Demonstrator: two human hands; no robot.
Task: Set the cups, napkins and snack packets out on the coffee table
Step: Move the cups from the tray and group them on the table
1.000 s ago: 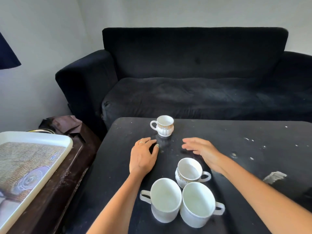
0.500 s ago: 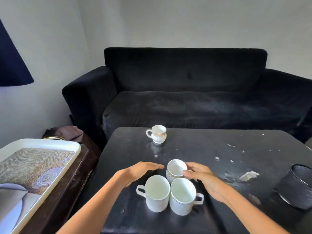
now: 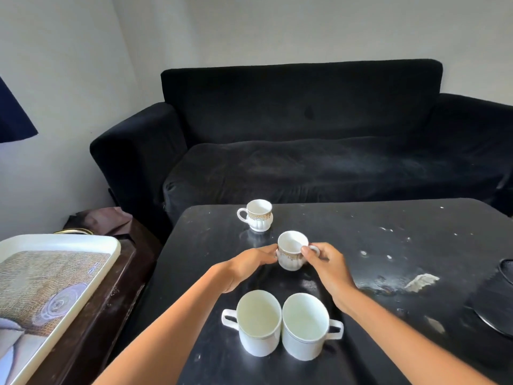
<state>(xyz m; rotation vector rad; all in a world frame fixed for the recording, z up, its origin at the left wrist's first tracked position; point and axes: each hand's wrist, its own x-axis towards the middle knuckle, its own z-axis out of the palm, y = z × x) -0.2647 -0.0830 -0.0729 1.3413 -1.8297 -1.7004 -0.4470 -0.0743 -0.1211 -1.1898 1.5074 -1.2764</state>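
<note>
A small white cup with a gold band [image 3: 291,251] is in the middle of the black coffee table [image 3: 374,273], held between both hands. My right hand [image 3: 327,270] pinches its handle and rim on the right side. My left hand [image 3: 247,266] touches its left side with the fingertips. A matching gold-banded cup [image 3: 258,215] stands near the table's far edge, handle to the left. Two larger plain white mugs [image 3: 259,322] [image 3: 305,325] stand side by side close to me, handles pointing outward. No napkins or snack packets are in view.
A white tray with a woven-pattern picture [image 3: 50,287] rests on a dark side table at the left. A black mesh basket [image 3: 499,298] sits at the table's right edge. A scrap of white paper [image 3: 422,282] lies on the tabletop. A black sofa [image 3: 305,140] stands behind the table.
Both hands drew back from the far cup and closed around the small gold-banded cup, which now sits farther from the two mugs. The camera has pulled back and tilted up.
</note>
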